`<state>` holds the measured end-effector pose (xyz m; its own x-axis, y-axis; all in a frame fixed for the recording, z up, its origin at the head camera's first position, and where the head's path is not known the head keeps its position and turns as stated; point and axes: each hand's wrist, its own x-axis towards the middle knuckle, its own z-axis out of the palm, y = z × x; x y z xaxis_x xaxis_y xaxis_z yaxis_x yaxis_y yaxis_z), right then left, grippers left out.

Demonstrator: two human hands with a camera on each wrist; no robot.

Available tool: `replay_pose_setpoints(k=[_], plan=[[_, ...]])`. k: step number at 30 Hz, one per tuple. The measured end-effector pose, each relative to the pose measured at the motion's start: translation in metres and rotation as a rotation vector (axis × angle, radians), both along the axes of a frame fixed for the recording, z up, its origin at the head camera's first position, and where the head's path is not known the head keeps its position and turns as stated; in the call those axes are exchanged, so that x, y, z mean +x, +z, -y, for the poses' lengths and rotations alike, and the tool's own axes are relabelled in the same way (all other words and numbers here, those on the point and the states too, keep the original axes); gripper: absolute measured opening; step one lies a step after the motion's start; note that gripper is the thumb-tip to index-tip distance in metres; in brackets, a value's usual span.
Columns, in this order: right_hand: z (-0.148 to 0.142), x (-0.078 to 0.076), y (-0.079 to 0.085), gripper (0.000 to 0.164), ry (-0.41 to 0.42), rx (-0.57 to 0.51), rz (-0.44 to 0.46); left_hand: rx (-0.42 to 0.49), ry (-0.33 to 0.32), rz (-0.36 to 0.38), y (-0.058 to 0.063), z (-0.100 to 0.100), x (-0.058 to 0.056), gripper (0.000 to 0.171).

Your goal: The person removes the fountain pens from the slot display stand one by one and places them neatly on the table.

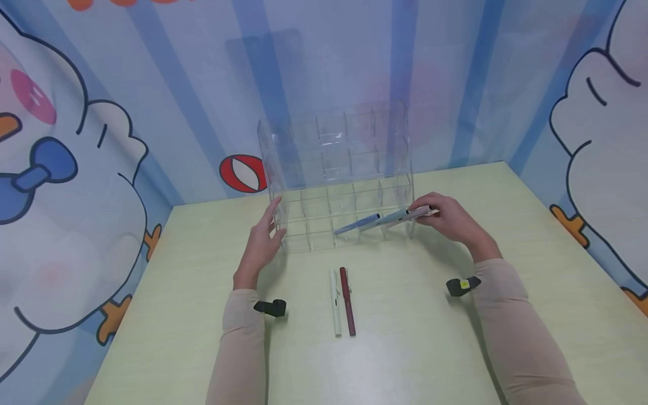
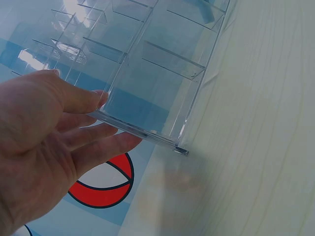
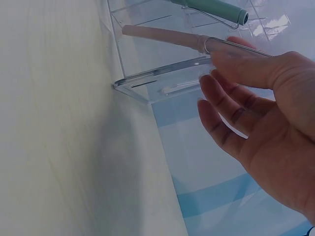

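Bracing the clear rack (image 1: 336, 184) at nine o'clock, presumably against shifting, the left grip (image 1: 261, 244) clasps its wall, while at three o'clock the right grip (image 1: 448, 216) narrowly pinches a pink pen (image 3: 162, 37) slanting across the front row, a white pen (image 1: 335, 306) and red pen (image 1: 348, 306) at six o'clock.

1. Slim blue pen (image 1: 356, 225); slim green pen (image 3: 216, 9); slim pale-pink pen (image 3: 162, 35).
2. Slim whitish pen (image 1: 336, 309); slim dark-red pen (image 1: 348, 306).
3. Colourless clear plastic compartment rack (image 2: 147, 134).
4. Pale yellow-green table (image 1: 405, 349), faintly wood-grained.
5. Blue-striped backdrop (image 1: 334, 62) with a white cartoon bird (image 1: 91, 247).
6. Plain beige sleeves (image 1: 240, 349).
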<state>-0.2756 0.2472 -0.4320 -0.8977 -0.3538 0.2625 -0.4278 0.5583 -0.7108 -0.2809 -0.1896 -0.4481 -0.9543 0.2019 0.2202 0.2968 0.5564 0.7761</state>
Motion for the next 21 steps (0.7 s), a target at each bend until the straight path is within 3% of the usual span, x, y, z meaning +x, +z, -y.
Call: replay_pose_setpoints(k=[11, 16, 21], plan=[[0.0019, 0.0006, -0.0016, 0.021, -0.042, -0.014, 0.018, -0.002, 0.014, 0.015, -0.0004, -0.0011, 0.0012, 0.08], [0.0033, 0.001, -0.0001, 0.017, -0.094, -0.095, -0.021, -0.005, 0.014, 0.014, -0.0001, -0.0014, 0.0011, 0.079], [0.0052, 0.0011, 0.0058, 0.021, -0.198, -0.213, -0.047, -0.008, 0.014, 0.009, 0.0011, -0.0017, 0.0007, 0.079]])
